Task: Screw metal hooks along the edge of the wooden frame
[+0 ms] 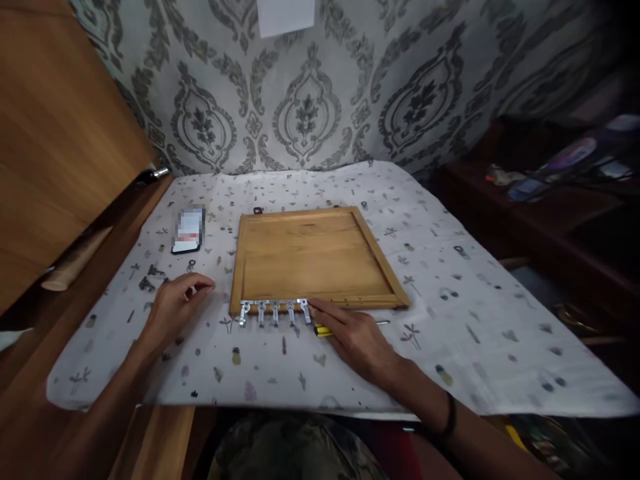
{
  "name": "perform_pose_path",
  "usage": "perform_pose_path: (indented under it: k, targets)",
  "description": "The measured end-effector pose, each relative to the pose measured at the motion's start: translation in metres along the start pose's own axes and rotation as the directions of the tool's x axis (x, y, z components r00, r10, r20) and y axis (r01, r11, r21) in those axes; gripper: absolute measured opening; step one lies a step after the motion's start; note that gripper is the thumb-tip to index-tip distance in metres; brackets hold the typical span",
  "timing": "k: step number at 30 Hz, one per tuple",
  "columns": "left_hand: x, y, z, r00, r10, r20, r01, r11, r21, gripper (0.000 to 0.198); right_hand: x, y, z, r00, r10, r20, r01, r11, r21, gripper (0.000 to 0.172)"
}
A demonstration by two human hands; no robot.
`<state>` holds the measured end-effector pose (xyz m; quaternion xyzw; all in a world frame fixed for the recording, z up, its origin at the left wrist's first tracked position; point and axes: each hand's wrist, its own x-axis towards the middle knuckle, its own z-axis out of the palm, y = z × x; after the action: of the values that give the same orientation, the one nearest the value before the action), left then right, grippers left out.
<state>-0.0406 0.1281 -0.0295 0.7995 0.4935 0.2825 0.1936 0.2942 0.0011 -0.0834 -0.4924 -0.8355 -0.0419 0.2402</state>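
A wooden framed board [310, 257] lies flat on the cloth in front of me. Along its near edge sits a row of several silver metal hooks [275, 312]. My right hand [357, 337] reaches over this edge with fingers stretched out, the fingertips at the rightmost hook [304, 308]. A screwdriver with a yellow and black handle [323, 330] passes beneath that hand, its shaft tip showing on the far side. Left of the board, my left hand [175, 303] is held in a pinch; anything between the fingertips is too small to make out. Beside it lie loose metal pieces [150, 279].
A phone [189, 230] with a lit, blurred screen lies on the printed white cloth [460, 333]. Wooden furniture [65, 133] borders the left side. A dark surface with a bottle [555, 163] stands at right, and a patterned curtain or wall covering [307, 113] rises behind.
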Motion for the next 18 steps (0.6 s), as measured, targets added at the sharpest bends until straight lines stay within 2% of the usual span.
perform_pose_path:
  k: [5, 10, 15, 18]
  targets:
    - [0.014, 0.025, 0.007, 0.998, -0.029, 0.051, 0.037, 0.987, -0.159, 0.018, -0.003, 0.004, 0.004, 1.000, -0.005, 0.004, 0.005, 1.000, -0.014, 0.051]
    - [0.022, 0.032, 0.014, 0.991, -0.040, 0.130, 0.086, 0.924, -0.372, 0.019, -0.003, 0.004, 0.005, 1.000, -0.012, -0.022, 0.011, 1.000, -0.026, 0.054]
    - [0.023, 0.040, 0.025, 0.961, -0.027, 0.274, 0.154, 0.878, -0.454, 0.018, -0.002, 0.005, 0.005, 0.999, -0.014, -0.051, 0.013, 1.000, -0.016, 0.056]
    - [0.024, 0.047, 0.034, 0.950, -0.008, 0.313, 0.163, 0.866, -0.473, 0.020, 0.000, 0.004, 0.003, 0.997, -0.038, -0.069, 0.036, 0.999, -0.029, 0.055]
